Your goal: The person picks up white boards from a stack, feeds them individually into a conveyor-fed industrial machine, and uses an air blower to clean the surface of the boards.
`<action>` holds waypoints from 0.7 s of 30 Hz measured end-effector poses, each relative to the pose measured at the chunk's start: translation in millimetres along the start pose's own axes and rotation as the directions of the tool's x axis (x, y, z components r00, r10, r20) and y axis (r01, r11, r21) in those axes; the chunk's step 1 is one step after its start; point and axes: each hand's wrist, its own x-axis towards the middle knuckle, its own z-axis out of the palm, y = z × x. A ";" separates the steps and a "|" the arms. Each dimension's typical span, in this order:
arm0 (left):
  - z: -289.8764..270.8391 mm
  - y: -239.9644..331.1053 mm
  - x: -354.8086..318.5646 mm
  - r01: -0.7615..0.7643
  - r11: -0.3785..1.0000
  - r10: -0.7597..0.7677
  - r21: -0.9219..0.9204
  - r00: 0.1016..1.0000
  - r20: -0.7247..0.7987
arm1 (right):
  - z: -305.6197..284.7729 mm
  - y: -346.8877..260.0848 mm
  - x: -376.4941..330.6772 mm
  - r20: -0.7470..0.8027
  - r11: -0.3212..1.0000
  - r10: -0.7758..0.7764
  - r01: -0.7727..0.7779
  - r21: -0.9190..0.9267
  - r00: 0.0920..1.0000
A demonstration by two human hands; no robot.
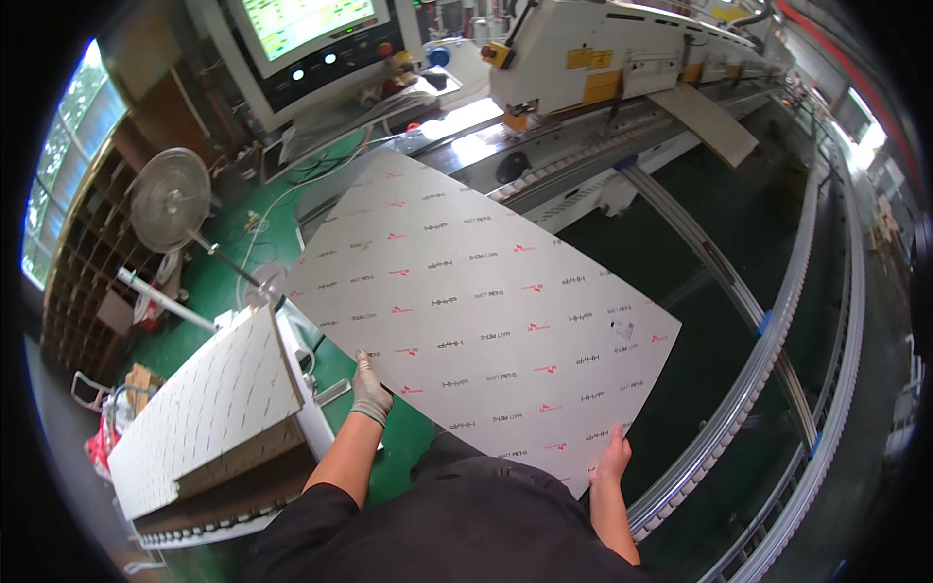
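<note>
A large flat panel, covered in pale film with printed marks, lies across the view in front of my body. My left hand, in a light glove, grips its near left edge with the thumb on top. My bare right hand holds the near right edge, its thumb over the face. The fingers of both hands are partly hidden under the panel. Its far corner reaches over the edge of the long machine.
A stack of similar panels rests on a roller stand at the left. Beyond it stands a round metal disc on a post. A control screen is at the back left. Roller rails curve along the right, and a narrow board sticks out from the machine.
</note>
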 end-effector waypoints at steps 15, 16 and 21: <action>150.6 47.7 212.2 0.002 0.904 -0.162 0.427 0.927 0.338 | 137.9 43.6 6.6 -0.308 0.987 0.045 0.004 0.158 0.950; 145.1 56.7 226.0 -0.044 0.876 -0.175 0.479 0.898 0.403 | 143.9 39.5 6.8 -0.311 0.987 0.070 -0.021 0.158 0.948; 154.4 108.8 245.3 -0.020 0.656 -0.448 0.754 0.794 0.411 | 151.2 -3.1 -4.0 -0.316 0.999 0.036 -0.036 0.007 0.948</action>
